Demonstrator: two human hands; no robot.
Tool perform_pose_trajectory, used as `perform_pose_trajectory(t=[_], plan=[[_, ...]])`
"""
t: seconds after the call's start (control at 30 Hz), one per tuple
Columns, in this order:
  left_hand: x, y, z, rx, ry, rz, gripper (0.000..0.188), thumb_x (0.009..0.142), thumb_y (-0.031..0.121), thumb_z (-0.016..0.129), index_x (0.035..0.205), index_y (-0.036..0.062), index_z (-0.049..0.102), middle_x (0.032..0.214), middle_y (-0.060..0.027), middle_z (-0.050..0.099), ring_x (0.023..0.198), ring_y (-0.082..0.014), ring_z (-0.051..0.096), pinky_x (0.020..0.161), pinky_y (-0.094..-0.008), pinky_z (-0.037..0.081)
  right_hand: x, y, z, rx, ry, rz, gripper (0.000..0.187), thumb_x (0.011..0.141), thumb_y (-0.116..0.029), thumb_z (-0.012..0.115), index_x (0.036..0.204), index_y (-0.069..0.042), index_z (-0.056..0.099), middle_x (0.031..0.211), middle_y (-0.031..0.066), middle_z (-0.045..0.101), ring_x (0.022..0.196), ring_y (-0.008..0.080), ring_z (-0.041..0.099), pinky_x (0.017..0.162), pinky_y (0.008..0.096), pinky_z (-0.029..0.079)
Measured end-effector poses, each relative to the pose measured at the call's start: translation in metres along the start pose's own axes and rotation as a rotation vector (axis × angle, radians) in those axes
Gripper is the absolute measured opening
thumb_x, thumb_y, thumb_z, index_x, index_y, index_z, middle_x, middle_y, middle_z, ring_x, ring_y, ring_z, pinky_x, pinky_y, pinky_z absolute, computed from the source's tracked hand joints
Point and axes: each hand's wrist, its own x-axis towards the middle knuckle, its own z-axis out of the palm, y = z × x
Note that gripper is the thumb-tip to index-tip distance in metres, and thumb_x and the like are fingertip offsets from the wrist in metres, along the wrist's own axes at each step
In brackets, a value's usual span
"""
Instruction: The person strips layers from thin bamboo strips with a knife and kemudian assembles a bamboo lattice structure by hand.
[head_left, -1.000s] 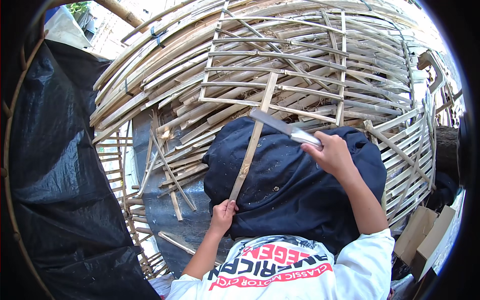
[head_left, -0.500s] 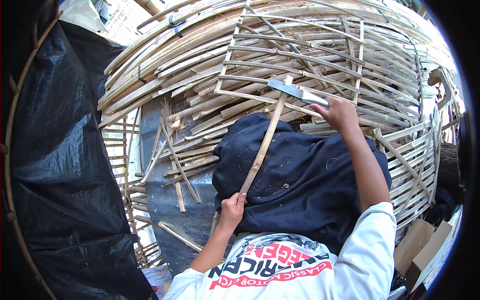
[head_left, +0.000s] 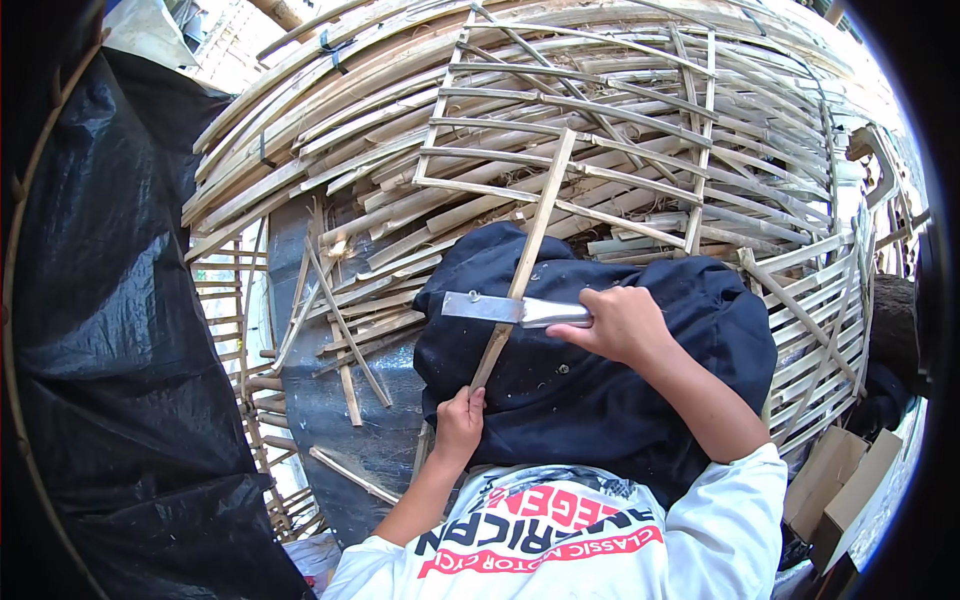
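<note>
My left hand (head_left: 460, 425) is closed around the lower end of a flat bamboo strip (head_left: 540, 225), which slants up and away over the dark cloth (head_left: 610, 400) on my lap. In my right hand (head_left: 628, 325) is the metal handle of a broad, square-ended knife (head_left: 480, 307). Its blade points left and crosses the lower half of the strip, a short way above my left hand. Whether the edge bites into the bamboo, I cannot tell.
Beyond my lap lies a big pile of split bamboo (head_left: 390, 150), with a lattice frame (head_left: 700, 160) on top. Loose strips (head_left: 345, 330) lie at the left, beside a black plastic sheet (head_left: 130, 330). At the right are a slatted bamboo panel (head_left: 810, 330) and a cardboard box (head_left: 850, 500).
My right hand has drawn the knife down the strip, from near its far end to its lower half. My left hand keeps its hold on the strip, almost in place.
</note>
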Motion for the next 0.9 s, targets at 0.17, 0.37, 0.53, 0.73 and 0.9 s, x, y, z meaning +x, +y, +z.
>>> perform_pose_trajectory(t=[0.17,0.37,0.53,0.73,0.9], plan=[[0.001,0.003,-0.003,0.025,0.023,-0.007,0.036,0.097,0.023,0.052,0.072,-0.0029,0.056,0.062,-0.0194,0.060,0.061,-0.0378,0.064,0.052,-0.0414,0.048,0.035,0.032,0.016,-0.052,0.078,0.055,0.072,0.079,-0.071,0.052,0.069,-0.002,0.065,0.065,0.0194,0.064,0.063,0.0364,0.065,0.059,0.0446,0.052],[0.005,0.006,-0.005,0.003,-0.007,0.004,0.034,0.096,0.022,0.053,0.073,-0.0023,0.056,0.063,-0.0199,0.060,0.062,-0.0381,0.063,0.052,-0.0422,0.047,0.068,0.067,-0.060,-0.069,0.236,0.301,0.068,0.081,-0.067,0.054,0.080,0.000,0.067,0.072,0.0194,0.066,0.073,0.0374,0.066,0.065,0.0461,0.052],[0.000,0.000,0.002,0.028,0.045,0.025,0.033,0.096,0.021,0.054,0.071,-0.0002,0.052,0.059,-0.0209,0.057,0.058,-0.0398,0.061,0.049,-0.0442,0.045,0.037,0.020,-0.051,-0.098,0.133,0.108,0.063,0.078,-0.065,0.060,0.074,-0.002,0.065,0.066,0.0189,0.063,0.067,0.0371,0.065,0.063,0.0445,0.051],[-0.004,-0.003,0.002,0.074,0.093,0.040,0.034,0.096,0.022,0.054,0.070,0.0005,0.051,0.058,-0.0219,0.055,0.057,-0.0411,0.059,0.047,-0.0451,0.043,0.044,0.041,-0.008,-0.184,-0.016,0.016,0.075,0.076,-0.074,0.053,0.071,-0.001,0.066,0.065,0.0197,0.064,0.065,0.0360,0.066,0.063,0.0448,0.053],[-0.001,0.004,0.009,-0.035,0.057,0.051,0.034,0.096,0.023,0.055,0.070,0.0000,0.051,0.059,-0.0213,0.056,0.060,-0.0409,0.060,0.049,-0.0451,0.044,0.071,0.159,-0.069,-0.191,0.337,0.592,0.076,0.086,-0.068,0.045,0.082,0.004,0.068,0.079,0.0254,0.066,0.081,0.0413,0.065,0.073,0.0476,0.051]])
